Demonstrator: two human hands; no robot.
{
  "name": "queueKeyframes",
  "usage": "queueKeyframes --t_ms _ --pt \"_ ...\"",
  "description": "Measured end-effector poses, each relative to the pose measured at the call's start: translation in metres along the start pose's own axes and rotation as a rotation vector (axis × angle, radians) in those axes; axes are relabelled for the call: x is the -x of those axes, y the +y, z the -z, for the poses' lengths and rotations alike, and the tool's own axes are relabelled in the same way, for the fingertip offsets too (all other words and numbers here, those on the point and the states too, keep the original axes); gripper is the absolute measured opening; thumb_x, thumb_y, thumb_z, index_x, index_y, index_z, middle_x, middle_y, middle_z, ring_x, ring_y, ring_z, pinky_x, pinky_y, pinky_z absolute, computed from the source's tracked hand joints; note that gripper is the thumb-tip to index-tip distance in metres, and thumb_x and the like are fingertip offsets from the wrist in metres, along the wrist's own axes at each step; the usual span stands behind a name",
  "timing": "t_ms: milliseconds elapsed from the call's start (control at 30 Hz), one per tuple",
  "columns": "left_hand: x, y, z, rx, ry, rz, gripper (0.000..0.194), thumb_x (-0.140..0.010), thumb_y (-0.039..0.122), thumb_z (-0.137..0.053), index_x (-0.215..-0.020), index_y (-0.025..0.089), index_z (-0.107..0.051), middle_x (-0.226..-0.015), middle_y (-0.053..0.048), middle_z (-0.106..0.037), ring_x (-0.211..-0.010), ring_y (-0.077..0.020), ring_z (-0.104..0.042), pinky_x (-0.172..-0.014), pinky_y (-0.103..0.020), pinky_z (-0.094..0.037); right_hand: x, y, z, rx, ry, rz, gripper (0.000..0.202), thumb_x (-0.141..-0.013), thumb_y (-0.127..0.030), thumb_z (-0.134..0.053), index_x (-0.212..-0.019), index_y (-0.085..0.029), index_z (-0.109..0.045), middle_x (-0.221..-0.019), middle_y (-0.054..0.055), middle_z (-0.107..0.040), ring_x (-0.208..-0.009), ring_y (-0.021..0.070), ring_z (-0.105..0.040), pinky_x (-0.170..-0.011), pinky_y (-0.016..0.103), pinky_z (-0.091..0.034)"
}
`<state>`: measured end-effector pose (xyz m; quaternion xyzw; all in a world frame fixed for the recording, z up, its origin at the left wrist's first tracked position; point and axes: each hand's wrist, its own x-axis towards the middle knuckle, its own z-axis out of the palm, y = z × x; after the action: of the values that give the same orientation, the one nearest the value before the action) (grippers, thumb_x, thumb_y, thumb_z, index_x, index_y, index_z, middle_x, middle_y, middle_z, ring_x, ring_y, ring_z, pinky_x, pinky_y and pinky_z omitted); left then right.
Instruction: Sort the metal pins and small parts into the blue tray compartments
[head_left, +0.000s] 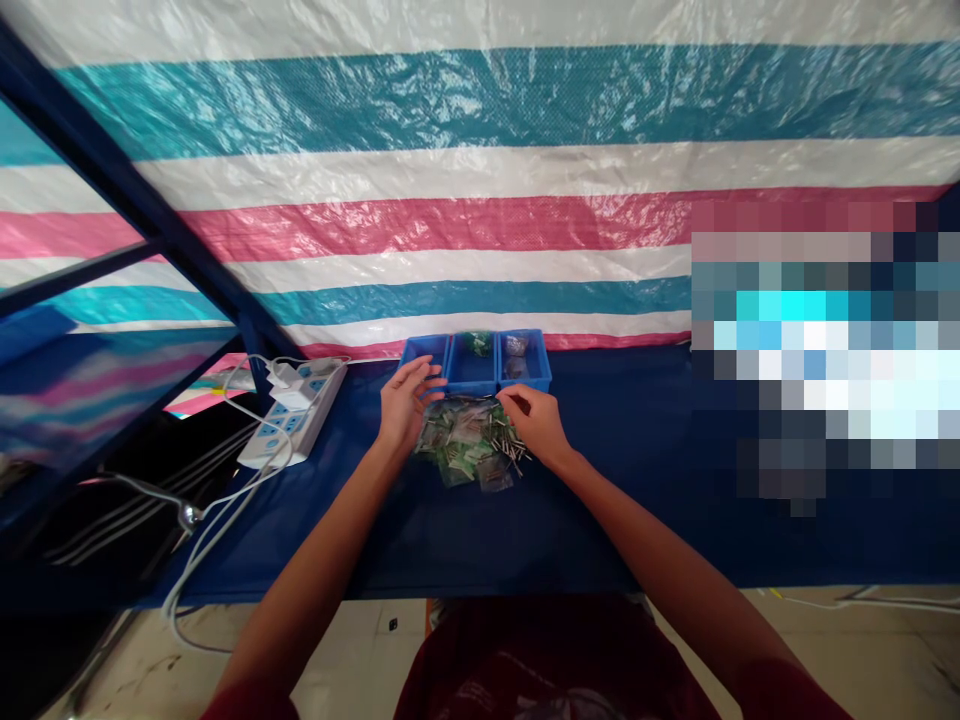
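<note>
A pile of small clear and green plastic packets (pixel 465 435) lies on the dark blue tabletop, with loose metal pins or screws (pixel 511 442) at its right side. My left hand (pixel 409 400) is over the left edge of the pile, its fingers apart and nothing seen in them. At the pile's upper right, my right hand (pixel 534 418) has thumb and forefinger pinched together on something too small to make out. Behind the hands stand three blue bins: the left bin (pixel 424 352), the middle bin (pixel 472 374) with green packets, and the right bin (pixel 534 378) with clear packets.
A white power strip (pixel 304 425) with a plugged-in adapter and loose white cables (pixel 196 560) lies at the left of the blue table (pixel 637 460). A striped plastic sheet (pixel 465 220) hangs behind. Blue metal frame bars (pixel 202 265) stand at the left. The right side is pixelated.
</note>
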<state>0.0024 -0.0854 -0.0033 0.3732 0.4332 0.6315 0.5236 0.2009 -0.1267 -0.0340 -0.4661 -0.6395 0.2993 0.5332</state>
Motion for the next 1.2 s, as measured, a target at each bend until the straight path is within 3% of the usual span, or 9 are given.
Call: queueKeyframes --t_ms 100,267,333,433,667,967,1200 --pt "0.004 -0.001 0.001 -0.321 -0.18 -0.177 0.022 -0.073 0.035 -0.074 -0.084 0.016 -0.07 -0.068 -0.002 -0.065 -0.054 -0.0121 -0.058 -0.047 -0.022 -0.042 0.0 0.005 -0.002 0.158 -0.038 0.095 0.018 -0.085 -0.027 -0.053 -0.08 -0.019 -0.069 -0.076 0.004 -0.069 -0.067 0.0173 -0.062 -0.065 0.028 -0.046" --pt "0.009 0.002 0.007 -1.045 -0.581 -0.653 0.022 -0.08 0.041 -0.069 -0.077 0.019 -0.07 -0.077 -0.004 -0.065 -0.071 -0.0148 -0.059 -0.067 -0.025 -0.046 0.0 0.012 -0.003 0.292 -0.069 0.129 0.016 -0.084 -0.022 -0.054 -0.081 -0.02 -0.069 -0.072 0.003 -0.065 -0.066 0.0165 -0.059 -0.065 0.027 -0.044" --pt "0.009 0.004 0.009 -1.176 -0.684 -0.721 0.022 -0.081 0.042 -0.068 -0.08 0.02 -0.071 -0.087 -0.005 -0.066 -0.079 -0.0169 -0.062 -0.074 -0.026 -0.047 -0.001 0.013 -0.003 0.292 -0.049 0.128 0.016 -0.085 -0.022 -0.053 -0.081 -0.02 -0.069 -0.074 0.003 -0.065 -0.066 0.0165 -0.058 -0.065 0.027 -0.044" --pt "0.006 0.005 0.013 -1.232 -0.749 -0.663 0.022 -0.078 0.042 -0.071 -0.09 0.024 -0.073 -0.098 -0.005 -0.066 -0.087 -0.0193 -0.064 -0.079 -0.027 -0.048 -0.001 0.013 -0.002 0.281 -0.048 0.123 0.017 -0.085 -0.023 -0.052 -0.081 -0.02 -0.069 -0.076 0.004 -0.066 -0.067 0.017 -0.059 -0.067 0.028 -0.044" --pt "-0.005 0.006 0.022 -1.195 -0.777 -0.468 0.032 -0.062 0.035 -0.08 -0.094 0.031 -0.076 -0.104 -0.003 -0.067 -0.097 -0.024 -0.064 -0.091 -0.032 -0.048 -0.001 0.011 -0.002 0.265 -0.055 0.101 0.019 -0.086 -0.025 -0.051 -0.082 -0.02 -0.069 -0.077 0.004 -0.067 -0.068 0.0173 -0.06 -0.067 0.028 -0.044" --pt "-0.007 0.002 0.022 -1.248 -0.789 -0.536 0.012 -0.072 0.029 -0.07 -0.08 0.027 -0.078 -0.095 -0.006 -0.071 -0.092 -0.0248 -0.064 -0.09 -0.035 -0.048 0.0 0.009 -0.002 0.238 -0.047 0.1 0.02 -0.086 -0.024 -0.051 -0.082 -0.019 -0.07 -0.079 0.005 -0.068 -0.069 0.0177 -0.06 -0.068 0.029 -0.044" --pt "-0.003 0.006 0.017 -1.137 -0.663 -0.532 0.007 -0.07 0.028 -0.068 -0.069 0.026 -0.075 -0.088 -0.007 -0.071 -0.087 -0.023 -0.064 -0.09 -0.033 -0.048 0.0 0.008 -0.001 0.246 -0.057 0.097 0.021 -0.088 -0.025 -0.05 -0.083 -0.02 -0.069 -0.08 0.005 -0.069 -0.069 0.0173 -0.06 -0.067 0.028 -0.044"
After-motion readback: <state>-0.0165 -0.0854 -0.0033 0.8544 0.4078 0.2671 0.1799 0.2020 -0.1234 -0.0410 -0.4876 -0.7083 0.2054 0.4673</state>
